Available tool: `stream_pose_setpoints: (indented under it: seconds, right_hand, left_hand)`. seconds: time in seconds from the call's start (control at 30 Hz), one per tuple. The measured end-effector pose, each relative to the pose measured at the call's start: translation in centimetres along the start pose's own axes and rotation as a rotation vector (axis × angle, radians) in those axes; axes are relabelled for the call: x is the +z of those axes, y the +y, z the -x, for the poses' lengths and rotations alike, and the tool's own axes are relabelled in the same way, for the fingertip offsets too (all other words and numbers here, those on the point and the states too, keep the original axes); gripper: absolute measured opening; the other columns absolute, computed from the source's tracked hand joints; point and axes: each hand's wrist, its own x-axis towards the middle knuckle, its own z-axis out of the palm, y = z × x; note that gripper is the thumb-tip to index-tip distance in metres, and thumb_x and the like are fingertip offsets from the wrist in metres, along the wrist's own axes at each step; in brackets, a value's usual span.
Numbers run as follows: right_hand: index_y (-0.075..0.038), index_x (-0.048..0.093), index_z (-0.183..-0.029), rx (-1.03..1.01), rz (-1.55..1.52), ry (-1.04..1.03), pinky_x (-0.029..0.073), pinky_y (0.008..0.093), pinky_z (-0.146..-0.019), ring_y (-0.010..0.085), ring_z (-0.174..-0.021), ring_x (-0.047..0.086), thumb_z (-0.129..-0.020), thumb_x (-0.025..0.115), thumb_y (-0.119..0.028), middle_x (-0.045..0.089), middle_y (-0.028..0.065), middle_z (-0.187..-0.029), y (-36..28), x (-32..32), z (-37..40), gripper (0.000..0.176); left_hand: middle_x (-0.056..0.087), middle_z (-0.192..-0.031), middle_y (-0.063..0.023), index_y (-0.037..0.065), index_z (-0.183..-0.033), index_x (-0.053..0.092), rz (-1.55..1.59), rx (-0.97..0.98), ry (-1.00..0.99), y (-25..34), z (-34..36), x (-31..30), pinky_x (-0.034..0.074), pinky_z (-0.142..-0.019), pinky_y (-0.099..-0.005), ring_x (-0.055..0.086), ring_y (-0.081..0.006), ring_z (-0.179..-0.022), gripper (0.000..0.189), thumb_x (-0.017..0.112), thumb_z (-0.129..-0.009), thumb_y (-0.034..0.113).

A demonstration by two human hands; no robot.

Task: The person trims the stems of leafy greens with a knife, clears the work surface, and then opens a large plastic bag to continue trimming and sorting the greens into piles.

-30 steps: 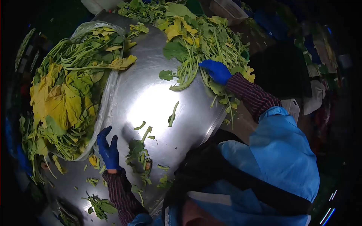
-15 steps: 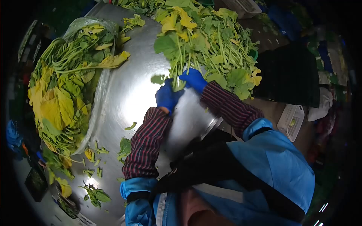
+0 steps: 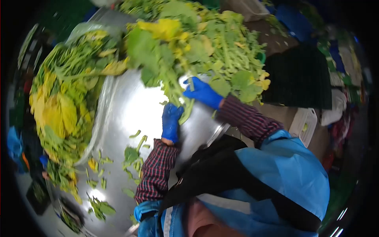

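A bunch of leafy greens (image 3: 167, 77) with long stems and a yellow leaf hangs over the metal table (image 3: 122, 114). My left hand (image 3: 172, 122), in a blue glove, is closed round the lower stems of this bunch. To its right, my blue-gloved right hand (image 3: 202, 93) has its fingers bent beside the stems, with a small piece of stem at the fingertips. Behind and to the right lies a large pile of greens (image 3: 233, 47). Some leaves of the bunch are blurred.
An open plastic bag (image 3: 103, 114) full of green and yellow leaves stands at the left. Cut stems and loose leaves (image 3: 132, 156) lie on the table's near part. A white basket (image 3: 303, 127) sits to the right, below a dark box (image 3: 298, 79).
My left hand has moved down with the stems, and the bunch has swung left. My right hand has shifted slightly down and away from my left. More cut pieces lie beside my left sleeve.
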Motion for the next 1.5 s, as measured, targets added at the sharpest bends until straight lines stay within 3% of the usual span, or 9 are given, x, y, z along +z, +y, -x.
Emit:
stream_pose_setpoints:
  seconds: [0.1,0.2,0.23,0.53,0.8,1.03,1.13,1.3,1.5]
  right_hand:
    - [-0.003,0.012,-0.141,-0.24,0.306,0.252,0.028,0.032,-0.104,0.0264,-0.133,0.024,-0.061,0.081,-0.032,0.024,0.0192,-0.142,0.6,2.1,-0.6,0.111]
    - [-0.03,0.019,-0.142,-0.138,0.996,0.061,0.014,0.0669,-0.098,0.0373,-0.134,0.016,-0.072,0.067,-0.028,0.013,0.0078,-0.149,-0.1,3.9,-1.7,0.085]
    - [-0.028,0.021,-0.141,-0.278,1.166,0.163,0.014,0.0662,-0.099,0.0369,-0.134,0.015,-0.073,0.063,-0.023,0.013,0.0075,-0.149,2.1,3.3,-3.5,0.081]
    - [-0.025,0.023,-0.141,-0.162,1.373,0.307,0.009,0.0703,-0.097,0.0385,-0.136,0.007,-0.076,0.048,-0.004,0.016,0.0066,-0.148,3.5,-15.0,-13.7,0.073]
    - [-0.039,0.015,-0.141,-0.124,1.269,-0.004,0.015,0.0721,-0.093,0.0418,-0.133,0.013,-0.066,0.065,-0.057,0.012,0.0002,-0.15,6.9,-35.8,-18.3,0.092]
    - [-0.029,0.017,-0.141,0.241,1.243,-0.164,0.024,0.0661,-0.094,0.0367,-0.13,0.026,-0.075,0.063,-0.046,0.019,0.0014,-0.147,10.8,-42.1,-25.7,0.082]
    - [-0.023,0.021,-0.141,-0.073,1.166,0.015,0.017,0.0643,-0.098,0.0385,-0.131,0.02,-0.071,0.063,-0.049,0.019,0.009,-0.147,13.9,-37.9,-24.3,0.086]
    - [-0.028,0.022,-0.14,-0.247,1.339,-0.033,0.007,0.0646,-0.101,0.0405,-0.13,0.019,-0.065,0.067,-0.047,0.033,0.0113,-0.138,23.7,-26.7,-25.2,0.09]
    - [-0.025,0.022,-0.14,-0.167,1.103,-0.252,-0.001,0.0677,-0.099,0.0444,-0.133,0.009,-0.064,0.071,-0.04,0.028,0.0128,-0.143,24.9,-26.1,-30.6,0.092]
  left_hand:
    - [0.056,-0.085,-0.0013,0.0,-0.099,0.054,-0.217,-0.064,-0.128,-3.6,-0.6,0.3,0.044,-0.073,-0.0248,0.051,-0.0111,-0.076,0.021,0.059,-0.079,0.001]
    - [0.056,-0.08,-0.0022,0.0,-0.093,0.058,-0.692,-0.045,-0.234,-1.8,0.4,3.4,0.042,-0.069,-0.0262,0.049,-0.0117,-0.074,0.015,0.06,-0.078,0.004]
    - [0.056,-0.078,-0.0022,0.001,-0.091,0.058,-0.903,0.299,-0.396,-6.3,-1.2,0.4,0.041,-0.067,-0.0278,0.048,-0.012,-0.073,0.012,0.06,-0.08,0.005]
    - [0.052,-0.114,-0.0088,0.004,-0.123,0.047,-0.772,0.159,0.086,1.2,-8.2,6.6,0.042,-0.09,-0.0305,0.048,-0.0204,-0.111,0.056,0.06,-0.07,-0.008]
    - [0.042,-0.125,-0.0261,0.007,-0.131,0.039,-1.302,0.881,-0.116,5.7,-22.0,21.1,0.039,-0.089,-0.0449,0.046,-0.0421,-0.103,0.075,0.063,-0.06,0.001]
    - [0.033,-0.138,-0.0182,0.017,-0.139,0.027,-1.585,0.536,-0.341,3.5,-35.1,26.8,0.028,-0.103,-0.0486,0.031,-0.0355,-0.126,0.09,0.075,-0.063,0.017]
    - [0.042,-0.132,-0.0174,0.014,-0.134,0.037,-1.526,0.487,-0.314,-2.1,-39.2,24.6,0.031,-0.1,-0.0481,0.04,-0.0319,-0.121,0.078,0.073,-0.065,0.024]
    - [0.063,-0.094,-0.0197,0.006,-0.117,0.05,-1.657,-0.222,-1.002,-12.6,-42.6,15.9,0.049,-0.072,-0.0429,0.062,-0.0343,-0.08,0.058,0.064,-0.073,0.041]
    - [0.053,-0.119,-0.0172,0.008,-0.123,0.049,-1.428,0.149,-0.598,-2.6,-36.5,21.5,0.045,-0.086,-0.0418,0.054,-0.0353,-0.104,0.054,0.062,-0.077,0.033]
